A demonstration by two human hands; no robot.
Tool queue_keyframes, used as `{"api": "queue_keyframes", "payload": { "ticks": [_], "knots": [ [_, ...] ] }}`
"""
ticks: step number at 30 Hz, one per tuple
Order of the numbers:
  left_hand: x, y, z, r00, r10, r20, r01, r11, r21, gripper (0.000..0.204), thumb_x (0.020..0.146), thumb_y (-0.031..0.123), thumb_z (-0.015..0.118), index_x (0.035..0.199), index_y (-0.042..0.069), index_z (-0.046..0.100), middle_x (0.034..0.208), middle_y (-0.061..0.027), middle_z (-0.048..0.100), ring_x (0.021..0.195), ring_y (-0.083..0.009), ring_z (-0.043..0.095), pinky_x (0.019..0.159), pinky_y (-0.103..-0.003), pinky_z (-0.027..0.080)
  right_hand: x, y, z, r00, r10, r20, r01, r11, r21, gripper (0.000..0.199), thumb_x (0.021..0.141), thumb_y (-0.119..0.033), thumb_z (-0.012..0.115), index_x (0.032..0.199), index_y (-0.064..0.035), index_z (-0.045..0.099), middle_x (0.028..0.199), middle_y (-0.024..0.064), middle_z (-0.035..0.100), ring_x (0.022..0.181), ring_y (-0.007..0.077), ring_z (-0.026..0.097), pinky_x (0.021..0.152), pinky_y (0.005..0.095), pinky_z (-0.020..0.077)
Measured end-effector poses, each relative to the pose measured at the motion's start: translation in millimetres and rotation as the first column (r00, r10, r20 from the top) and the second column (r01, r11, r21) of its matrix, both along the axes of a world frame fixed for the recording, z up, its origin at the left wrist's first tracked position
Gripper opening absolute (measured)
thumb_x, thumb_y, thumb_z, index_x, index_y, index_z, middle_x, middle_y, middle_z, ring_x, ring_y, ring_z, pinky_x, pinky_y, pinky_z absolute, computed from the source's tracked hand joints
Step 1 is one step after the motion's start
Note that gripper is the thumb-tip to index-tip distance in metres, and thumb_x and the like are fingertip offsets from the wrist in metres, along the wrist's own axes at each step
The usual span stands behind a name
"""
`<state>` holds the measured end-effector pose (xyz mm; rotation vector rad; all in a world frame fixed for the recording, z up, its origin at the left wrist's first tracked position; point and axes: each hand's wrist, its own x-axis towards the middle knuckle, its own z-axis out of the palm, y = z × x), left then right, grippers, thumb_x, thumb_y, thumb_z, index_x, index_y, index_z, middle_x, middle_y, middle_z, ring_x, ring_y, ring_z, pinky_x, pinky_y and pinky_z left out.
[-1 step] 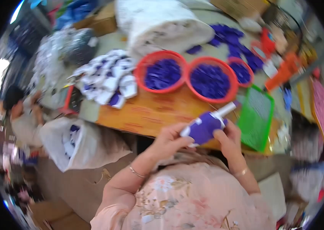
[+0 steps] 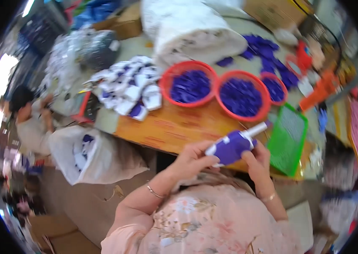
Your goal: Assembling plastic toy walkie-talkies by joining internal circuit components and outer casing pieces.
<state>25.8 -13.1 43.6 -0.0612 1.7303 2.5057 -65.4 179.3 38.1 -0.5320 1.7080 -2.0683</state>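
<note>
A purple-and-white flat piece (image 2: 232,149), soft-looking like cloth or foam, is held level in front of my chest. My left hand (image 2: 192,160) pinches its left end, thumb on top. My right hand (image 2: 258,161) grips its right end, thumb pressed on the purple face. A narrow white strip (image 2: 256,128) sticks out from it toward the upper right; how it joins is blurred. Beyond my hands, red baskets of small purple pieces stand on the table: a left one (image 2: 162,86), a middle one (image 2: 267,109) and a smaller right one (image 2: 286,95).
White-and-purple pieces (image 2: 128,86) lie heaped left of the baskets. A green tray (image 2: 301,146) with small grey bits is near my right hand. A large white sack (image 2: 187,21) lies behind; another sack (image 2: 119,158) hangs below the table's left edge. A person (image 2: 31,125) sits far left.
The whole view has shifted a little, so the table and hands appear slightly further right and lower. Both hands keep their hold on the purple-and-white piece.
</note>
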Motion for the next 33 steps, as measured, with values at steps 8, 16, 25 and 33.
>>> {"api": "queue_keyframes", "payload": {
  "ticks": [8,16,25,33],
  "knots": [
    [4,-110,42,0.608,0.486,-0.628,-0.768,0.16,-0.62,0.023,0.076,0.007,0.068,0.097,0.002,0.062,0.076,-0.0089,0.059,0.063,-0.0149,0.056,0.058,-0.028,0.046,3,5,-6,0.85,0.078,-0.522,0.054,0.971,0.233,0.03,0.079,-0.005,0.064,0.107,0.0027,0.056,0.091,0.0089,0.057,0.082,0.0177,0.057,0.074,0.0268,0.0465],
    [-45,-215,30,0.73,0.037,-0.683,-0.486,-0.674,-0.556,0.019,0.07,0.006,0.06,0.087,0.014,0.063,0.081,-0.0075,0.053,0.075,-0.0268,0.055,0.061,-0.037,0.046,0,-2,-20,0.824,0.075,-0.561,0.143,0.931,0.335,0.014,0.076,0.001,0.064,0.09,0.0027,0.061,0.08,0.0111,0.06,0.068,0.0202,0.058,0.063,0.0282,0.0472],
    [-65,-172,66,0.915,0.334,-0.226,-0.003,-0.556,-0.831,0.043,0.069,0.018,0.067,0.11,0.01,0.059,0.105,-0.0174,0.053,0.089,-0.0358,0.06,0.082,-0.051,0.044,-7,-3,-31,0.901,0.062,-0.43,0.055,0.966,0.254,0.009,0.08,-0.002,0.064,0.088,0.0027,0.063,0.079,0.01,0.061,0.066,0.0161,0.058,0.057,0.0249,0.0448],
    [-203,-139,72,0.985,-0.089,-0.146,-0.162,-0.218,-0.962,0.029,0.077,0.003,0.056,0.105,0.002,0.062,0.097,-0.0198,0.06,0.096,-0.0373,0.057,0.084,-0.042,0.046,-10,5,-35,0.982,0.103,-0.156,-0.058,0.962,0.268,0.012,0.081,-0.004,0.065,0.091,0.0025,0.063,0.075,0.0053,0.059,0.063,0.0085,0.053,0.055,0.022,0.0424]
  ]
}}
